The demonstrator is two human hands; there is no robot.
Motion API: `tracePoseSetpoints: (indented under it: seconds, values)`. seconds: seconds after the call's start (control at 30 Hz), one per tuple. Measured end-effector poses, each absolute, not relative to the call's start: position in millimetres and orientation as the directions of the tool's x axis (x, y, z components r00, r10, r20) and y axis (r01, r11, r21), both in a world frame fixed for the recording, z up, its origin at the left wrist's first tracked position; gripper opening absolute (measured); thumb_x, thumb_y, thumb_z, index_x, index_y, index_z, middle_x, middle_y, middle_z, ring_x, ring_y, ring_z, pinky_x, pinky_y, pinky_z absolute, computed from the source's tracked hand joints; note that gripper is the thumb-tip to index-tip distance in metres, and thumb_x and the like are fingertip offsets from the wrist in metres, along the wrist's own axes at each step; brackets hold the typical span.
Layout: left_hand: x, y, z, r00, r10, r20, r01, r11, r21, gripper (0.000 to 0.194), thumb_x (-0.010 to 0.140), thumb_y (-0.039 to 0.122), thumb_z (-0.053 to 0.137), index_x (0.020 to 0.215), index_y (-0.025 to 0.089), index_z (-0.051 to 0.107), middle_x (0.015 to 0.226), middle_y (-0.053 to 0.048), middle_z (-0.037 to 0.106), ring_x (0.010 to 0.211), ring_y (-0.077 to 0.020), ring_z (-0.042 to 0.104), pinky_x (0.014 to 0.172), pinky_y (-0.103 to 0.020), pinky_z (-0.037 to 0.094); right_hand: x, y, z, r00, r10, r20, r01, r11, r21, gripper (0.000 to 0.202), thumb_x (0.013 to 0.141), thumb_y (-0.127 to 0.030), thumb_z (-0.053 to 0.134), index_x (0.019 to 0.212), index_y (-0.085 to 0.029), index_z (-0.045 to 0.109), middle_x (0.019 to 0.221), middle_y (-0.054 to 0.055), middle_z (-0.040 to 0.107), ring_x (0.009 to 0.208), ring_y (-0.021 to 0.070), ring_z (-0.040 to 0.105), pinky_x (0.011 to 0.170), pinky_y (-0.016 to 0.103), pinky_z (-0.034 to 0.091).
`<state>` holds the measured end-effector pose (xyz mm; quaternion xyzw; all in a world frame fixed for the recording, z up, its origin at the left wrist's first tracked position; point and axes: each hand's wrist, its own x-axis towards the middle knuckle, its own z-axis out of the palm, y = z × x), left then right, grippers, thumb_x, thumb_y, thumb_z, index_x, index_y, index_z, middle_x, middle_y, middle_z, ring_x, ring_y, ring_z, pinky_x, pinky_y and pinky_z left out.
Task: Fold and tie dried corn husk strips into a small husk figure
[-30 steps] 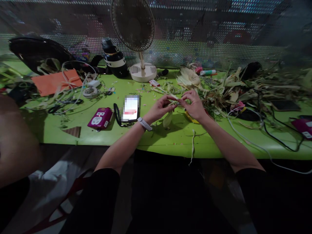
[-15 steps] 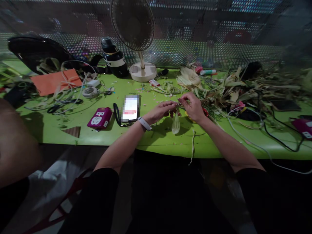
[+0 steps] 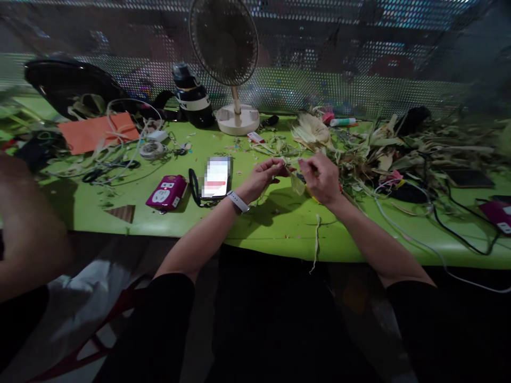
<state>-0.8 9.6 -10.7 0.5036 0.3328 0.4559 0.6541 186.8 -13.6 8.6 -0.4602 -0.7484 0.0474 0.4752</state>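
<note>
My left hand point(image 3: 268, 174), with a pale band on its wrist, pinches a thin pale green piece of corn husk point(image 3: 296, 184) over the green table. Opposite it, my right hand point(image 3: 322, 178) has its fingers curled closed at the other end of the same piece, with a short strand stretched between the two. Part of the husk is hidden by the fingers. A twisted husk strip point(image 3: 316, 244) hangs over the table's front edge below my hands. Something yellow and red lies partly covered beneath my right hand.
A phone point(image 3: 216, 175) and a purple power adapter point(image 3: 166, 193) lie to the left. Behind them stand a fan point(image 3: 238, 118) and a dark bottle point(image 3: 194, 101). Dried husks point(image 3: 371, 146) are heaped at right, near a white cable point(image 3: 415, 236). Another person's arm point(image 3: 30, 229) is at far left.
The husk piece hung straight down from my fingers before; now it is raised and spread between my hands. My right hand has turned and lowered slightly.
</note>
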Motion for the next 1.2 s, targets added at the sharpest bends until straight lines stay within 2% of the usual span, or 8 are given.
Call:
tracePoseSetpoints:
  seconds: [0.17, 0.4, 0.53, 0.8, 0.9, 0.97, 1.07, 1.2]
  values:
    - [2.2, 12.0, -12.4, 0.261, 0.958, 0.120, -0.376, -0.013, 0.927, 0.021, 0.075, 0.033, 0.080, 0.087, 0.019, 0.070, 0.091, -0.002, 0.075, 0.087, -0.0121, 0.067, 0.083, -0.027, 0.048, 180.7, -10.3, -7.3, -0.212, 0.849, 0.484, 0.634, 0.497, -0.593, 0.045, 0.087, -0.068, 0.054, 0.081, -0.023, 0.057, 0.084, 0.008, 0.065, 0.079, 0.0230, 0.058, 0.075, 0.039, 0.046]
    - [3.5, 10.0, -14.8, 0.213, 0.966, 0.148, -0.333, -0.071, 0.940, 0.030, 0.071, 0.036, 0.083, 0.090, 0.018, 0.069, 0.090, -0.002, 0.076, 0.083, -0.0116, 0.068, 0.078, -0.026, 0.050, 172.8, -10.6, -12.3, -0.292, 0.902, 0.319, 0.342, 0.410, -0.846, 0.047, 0.081, -0.068, 0.062, 0.085, -0.022, 0.058, 0.075, 0.001, 0.062, 0.068, 0.0170, 0.055, 0.066, 0.032, 0.044]
    - [2.4, 9.2, -13.1, 0.187, 0.969, 0.159, -0.319, -0.093, 0.943, 0.032, 0.072, 0.036, 0.083, 0.095, 0.017, 0.070, 0.094, -0.006, 0.078, 0.092, -0.0157, 0.071, 0.078, -0.028, 0.051, 173.3, -12.7, -4.4, -0.388, 0.888, 0.247, 0.317, 0.380, -0.869, 0.047, 0.080, -0.067, 0.064, 0.072, -0.022, 0.055, 0.062, -0.003, 0.052, 0.058, 0.0130, 0.044, 0.058, 0.028, 0.037]
    - [0.0, 11.5, -12.0, 0.129, 0.971, 0.200, -0.335, -0.147, 0.931, 0.029, 0.073, 0.034, 0.081, 0.094, 0.017, 0.071, 0.097, -0.007, 0.078, 0.098, -0.0177, 0.072, 0.078, -0.028, 0.050, 180.9, -15.9, 8.5, -0.584, 0.810, 0.049, 0.275, 0.254, -0.927, 0.041, 0.079, -0.059, 0.070, 0.071, -0.022, 0.055, 0.059, -0.004, 0.051, 0.055, 0.0123, 0.046, 0.054, 0.027, 0.036]
    - [-1.8, 12.9, -11.5, 0.150, 0.969, 0.198, -0.288, -0.149, 0.946, 0.029, 0.074, 0.036, 0.081, 0.096, 0.018, 0.071, 0.098, -0.007, 0.077, 0.099, -0.0182, 0.072, 0.077, -0.028, 0.050, 187.5, -17.2, 14.8, -0.527, 0.834, 0.163, 0.382, 0.404, -0.831, 0.032, 0.081, -0.049, 0.069, 0.073, -0.020, 0.060, 0.064, -0.001, 0.056, 0.059, 0.0136, 0.048, 0.058, 0.029, 0.039]
    - [-2.6, 12.7, -11.0, 0.192, 0.963, 0.191, -0.258, -0.138, 0.956, 0.032, 0.073, 0.037, 0.082, 0.097, 0.018, 0.072, 0.097, -0.007, 0.077, 0.097, -0.0178, 0.071, 0.078, -0.028, 0.050, 193.1, -16.6, 18.6, -0.358, 0.848, 0.391, 0.480, 0.526, -0.702, 0.024, 0.084, -0.043, 0.065, 0.076, -0.021, 0.063, 0.075, 0.003, 0.062, 0.070, 0.0178, 0.055, 0.068, 0.034, 0.045]
    - [-1.7, 9.4, -9.7, 0.303, 0.936, 0.181, -0.239, -0.109, 0.965, 0.036, 0.069, 0.036, 0.085, 0.097, 0.017, 0.073, 0.098, -0.007, 0.076, 0.093, -0.0161, 0.070, 0.084, -0.030, 0.052, 198.5, -12.1, 18.9, -0.098, 0.741, 0.664, 0.606, 0.573, -0.551, 0.030, 0.092, -0.047, 0.056, 0.081, -0.022, 0.068, 0.091, 0.009, 0.065, 0.093, 0.0251, 0.060, 0.089, 0.044, 0.046]
    - [1.5, 2.1, -7.4, 0.392, 0.899, 0.195, -0.236, -0.106, 0.966, 0.035, 0.069, 0.037, 0.085, 0.095, 0.016, 0.073, 0.097, -0.005, 0.075, 0.092, -0.0145, 0.069, 0.093, -0.032, 0.052, 193.7, -3.9, 8.5, -0.146, 0.800, 0.582, 0.621, 0.532, -0.575, 0.055, 0.093, -0.067, 0.044, 0.079, -0.022, 0.072, 0.088, 0.010, 0.067, 0.094, 0.0266, 0.061, 0.093, 0.048, 0.045]
